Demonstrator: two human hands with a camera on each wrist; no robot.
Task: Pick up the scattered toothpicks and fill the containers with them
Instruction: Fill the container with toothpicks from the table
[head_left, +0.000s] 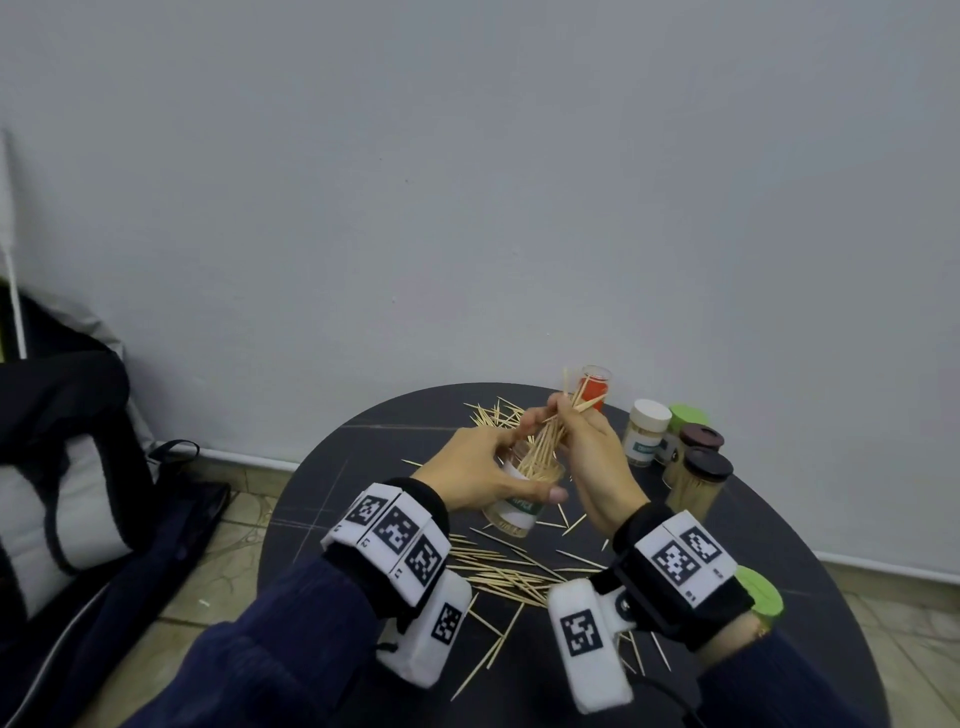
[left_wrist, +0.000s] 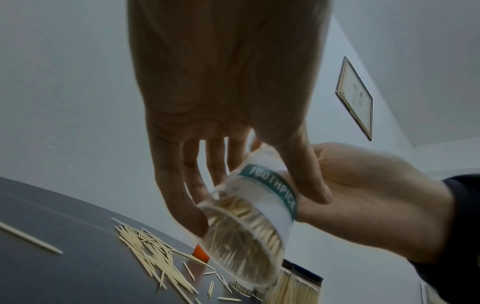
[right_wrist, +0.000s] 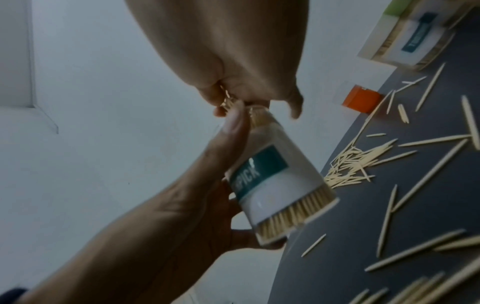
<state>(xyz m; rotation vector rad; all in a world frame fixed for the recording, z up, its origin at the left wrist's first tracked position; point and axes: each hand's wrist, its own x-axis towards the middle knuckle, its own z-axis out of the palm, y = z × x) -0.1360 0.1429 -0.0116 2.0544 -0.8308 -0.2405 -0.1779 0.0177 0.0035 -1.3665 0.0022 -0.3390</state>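
Note:
My left hand (head_left: 522, 460) grips a clear toothpick container (head_left: 517, 506) with a white and teal label, tilted above the black round table (head_left: 363, 467). My right hand (head_left: 566, 415) pinches a bundle of toothpicks (head_left: 543, 447) whose lower ends stand in the container's mouth. The left wrist view shows the container (left_wrist: 254, 222) from below, partly filled, between my thumb and fingers (left_wrist: 179, 197). In the right wrist view my fingertips (right_wrist: 233, 96) hold the bundle at the top of the container (right_wrist: 275, 185). Scattered toothpicks (head_left: 498, 571) lie under my wrists, with another pile (head_left: 493, 415) behind my hands.
Several capped, filled containers (head_left: 698, 483) stand at the table's right side, one with a white lid (head_left: 649, 415). A small clear jar with a red base (head_left: 595, 387) stands at the back edge. A green lid (head_left: 761, 597) lies by my right wrist. A dark bag (head_left: 78, 467) sits on the floor at left.

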